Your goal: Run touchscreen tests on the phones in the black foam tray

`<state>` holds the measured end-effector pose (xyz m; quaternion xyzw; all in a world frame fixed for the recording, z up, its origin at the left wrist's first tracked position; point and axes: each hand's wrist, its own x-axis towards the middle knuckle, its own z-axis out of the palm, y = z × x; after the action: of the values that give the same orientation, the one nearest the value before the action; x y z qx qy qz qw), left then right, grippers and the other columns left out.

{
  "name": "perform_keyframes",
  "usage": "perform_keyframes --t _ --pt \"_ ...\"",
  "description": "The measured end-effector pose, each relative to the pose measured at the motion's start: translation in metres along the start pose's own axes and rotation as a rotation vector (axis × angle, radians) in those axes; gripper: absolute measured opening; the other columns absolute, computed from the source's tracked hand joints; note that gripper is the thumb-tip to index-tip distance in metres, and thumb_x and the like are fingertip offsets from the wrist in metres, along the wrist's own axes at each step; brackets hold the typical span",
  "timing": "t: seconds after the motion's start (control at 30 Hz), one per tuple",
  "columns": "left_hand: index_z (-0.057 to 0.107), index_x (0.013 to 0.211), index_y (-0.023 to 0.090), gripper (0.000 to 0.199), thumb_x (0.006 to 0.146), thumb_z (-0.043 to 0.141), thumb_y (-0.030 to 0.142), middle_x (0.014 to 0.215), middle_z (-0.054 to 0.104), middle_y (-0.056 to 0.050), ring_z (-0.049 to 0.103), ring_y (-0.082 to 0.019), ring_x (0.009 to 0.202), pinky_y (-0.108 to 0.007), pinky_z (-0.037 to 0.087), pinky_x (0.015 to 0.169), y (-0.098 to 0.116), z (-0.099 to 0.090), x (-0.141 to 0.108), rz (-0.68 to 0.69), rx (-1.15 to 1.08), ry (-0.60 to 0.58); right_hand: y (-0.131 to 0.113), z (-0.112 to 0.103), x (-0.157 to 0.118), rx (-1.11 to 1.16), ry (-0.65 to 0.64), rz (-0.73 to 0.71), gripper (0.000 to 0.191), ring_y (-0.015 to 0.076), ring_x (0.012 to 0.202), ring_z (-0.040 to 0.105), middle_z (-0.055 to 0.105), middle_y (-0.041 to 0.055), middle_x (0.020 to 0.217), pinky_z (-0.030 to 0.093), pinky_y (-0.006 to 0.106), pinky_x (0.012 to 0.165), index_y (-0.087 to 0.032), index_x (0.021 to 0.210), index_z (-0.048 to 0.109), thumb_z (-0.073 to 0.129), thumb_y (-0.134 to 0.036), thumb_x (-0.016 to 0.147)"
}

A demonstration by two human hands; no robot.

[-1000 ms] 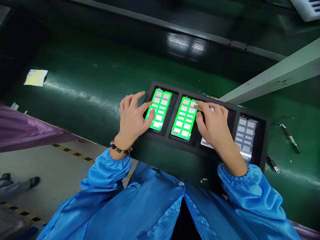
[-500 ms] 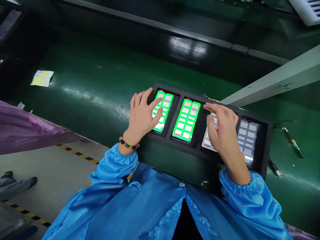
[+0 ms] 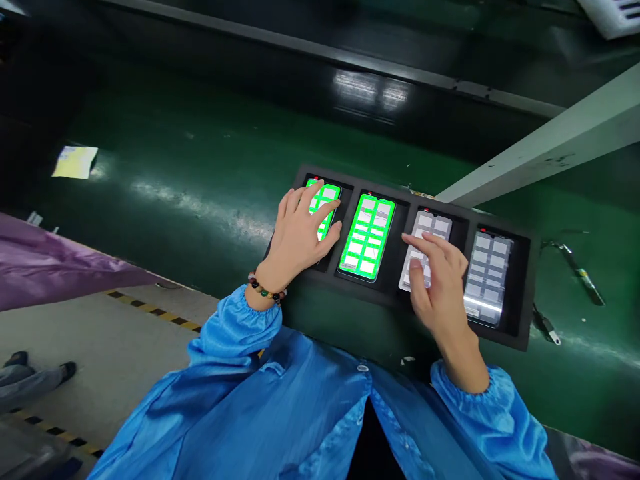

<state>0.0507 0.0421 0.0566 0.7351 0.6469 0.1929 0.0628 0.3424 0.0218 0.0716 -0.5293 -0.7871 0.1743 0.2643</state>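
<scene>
Several smartphones lie side by side in the slots of a black foam tray [image 3: 380,293]. Over the leftmost phone [image 3: 327,195], lit green with white blocks, my left hand [image 3: 303,230] is spread and covers much of its screen. The second phone [image 3: 367,237] shows the same green pattern and is uncovered. My right hand [image 3: 440,280] hovers at the third phone [image 3: 433,227], fingers apart and bent, holding nothing; this screen is grey with pale blocks. At the right end, the fourth phone [image 3: 489,277] is also grey. Whether my fingertips touch the screens I cannot tell.
The tray rests on a green bench [image 3: 200,193]. Right of it lie a pen-like tool [image 3: 583,277] and a cable plug [image 3: 550,330]. A pale post [image 3: 540,147] rises behind. Yellow paper [image 3: 75,162] lies far left. Another person's feet [image 3: 40,370] show on the floor.
My left hand has moved right, further over the leftmost phone. My right hand has drawn back toward me, uncovering the third phone's upper part. The screens look the same.
</scene>
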Motion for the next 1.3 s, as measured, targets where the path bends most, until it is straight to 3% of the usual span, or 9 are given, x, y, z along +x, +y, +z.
perform_keyframes --t 0.13,0.3,0.43,0.7,0.97,1.1,1.3 --pt "0.069 0.149 0.028 0.045 0.111 0.053 0.045 0.172 0.049 -0.014 0.047 -0.040 0.156 -0.063 0.035 0.132 -0.004 -0.004 -0.005 -0.069 -0.007 0.050 -0.015 0.016 0.041 -0.003 -0.157 -0.070 0.046 0.0358 0.157 0.050 0.071 0.0127 0.150 0.036 0.063 0.127 -0.026 0.155 0.057 0.039 -0.027 0.112" --pt "0.064 0.154 0.027 0.049 0.112 0.050 0.046 0.170 0.050 -0.016 0.047 -0.040 0.153 -0.061 0.041 0.128 -0.010 -0.007 -0.011 -0.160 -0.068 0.130 -0.025 0.035 0.072 0.000 -0.260 -0.140 0.049 0.0382 0.156 0.049 0.080 0.0120 0.133 0.035 0.064 0.127 -0.024 0.154 0.056 0.034 -0.022 0.111" --pt "0.065 0.151 0.027 0.046 0.113 0.047 0.045 0.167 0.052 -0.015 0.047 -0.038 0.155 -0.061 0.040 0.128 -0.014 -0.006 -0.012 -0.175 -0.100 0.154 -0.017 0.032 0.066 -0.042 -0.226 -0.125 0.046 0.0380 0.153 0.051 0.082 0.0101 0.131 0.033 0.065 0.126 -0.025 0.149 0.059 0.034 -0.021 0.110" --pt "0.070 0.142 0.028 0.040 0.111 0.049 0.037 0.158 0.060 -0.014 0.055 -0.036 0.150 -0.059 0.043 0.128 -0.029 -0.017 -0.029 -0.177 -0.146 0.180 -0.007 0.014 0.044 -0.060 -0.091 0.055 0.043 0.0368 0.149 0.055 0.081 0.0082 0.139 0.035 0.067 0.124 -0.028 0.146 0.061 0.039 -0.025 0.110" --pt "0.077 0.133 0.028 0.037 0.107 0.050 0.031 0.153 0.066 -0.011 0.060 -0.032 0.144 -0.056 0.052 0.121 -0.031 -0.017 -0.047 -0.196 -0.173 0.219 -0.015 0.023 0.055 -0.029 -0.138 -0.036 0.044 0.0362 0.153 0.052 0.076 0.0110 0.146 0.034 0.065 0.127 -0.027 0.148 0.061 0.038 -0.024 0.110" --pt "0.082 0.122 0.029 0.035 0.105 0.051 0.028 0.150 0.069 -0.010 0.062 -0.032 0.141 -0.055 0.056 0.116 -0.035 -0.017 -0.051 -0.200 -0.148 0.229 -0.011 0.024 0.054 -0.046 -0.144 -0.033 0.043 0.0374 0.152 0.052 0.079 0.0101 0.141 0.034 0.067 0.126 -0.027 0.147 0.062 0.039 -0.023 0.110" --pt "0.083 0.121 0.031 0.034 0.102 0.055 0.028 0.150 0.069 -0.009 0.062 -0.033 0.138 -0.059 0.054 0.117 -0.038 -0.018 -0.056 -0.129 -0.117 0.179 -0.005 0.024 0.051 -0.075 -0.021 0.017 0.041 0.0392 0.147 0.057 0.083 0.0098 0.133 0.035 0.071 0.124 -0.028 0.144 0.064 0.041 -0.026 0.110"
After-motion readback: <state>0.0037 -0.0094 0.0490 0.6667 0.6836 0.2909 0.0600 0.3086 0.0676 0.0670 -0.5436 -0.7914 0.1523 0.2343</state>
